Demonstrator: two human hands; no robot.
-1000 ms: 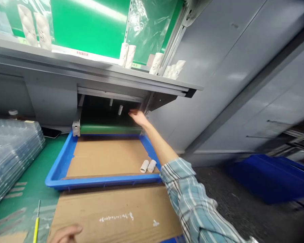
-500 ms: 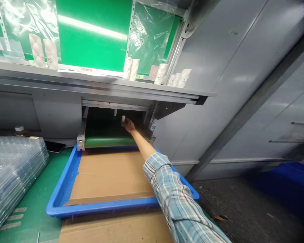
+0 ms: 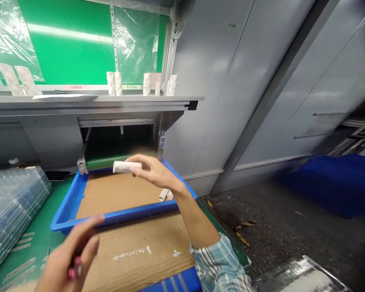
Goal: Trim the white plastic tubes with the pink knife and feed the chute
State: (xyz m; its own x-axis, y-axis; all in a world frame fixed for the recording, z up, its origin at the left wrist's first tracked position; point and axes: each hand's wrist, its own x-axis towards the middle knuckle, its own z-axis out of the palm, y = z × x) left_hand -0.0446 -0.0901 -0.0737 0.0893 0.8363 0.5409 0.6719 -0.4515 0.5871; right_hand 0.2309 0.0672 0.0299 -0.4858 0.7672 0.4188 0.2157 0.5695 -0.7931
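Note:
Over the blue tray (image 3: 61,215), my right hand (image 3: 149,170) grips a white tube (image 3: 121,166) by one end, with thumb and fingers closed round it; the tube lies level and points left. Two similar white tubes (image 3: 163,194) rest on the cardboard (image 3: 115,190) inside the tray, near its right side and partly behind my right forearm. At the lower left is my left hand (image 3: 69,255), slightly blurred, thumb and forefinger apart. A slim pink object (image 3: 75,267) is held in its palm; most of it is hidden.
Behind the tray, a green conveyor belt (image 3: 106,163) comes out of an opening, with a small white piece (image 3: 121,129) farther in. White tubes (image 3: 118,83) stand on the shelf (image 3: 109,99) above. Stacked clear plastic trays (image 3: 15,202) are at left, beside a phone (image 3: 57,175).
My right hand has drawn back from the belt opening with the white tube. My left hand has come into view. The camera has turned right, and two tubes in the tray now show.

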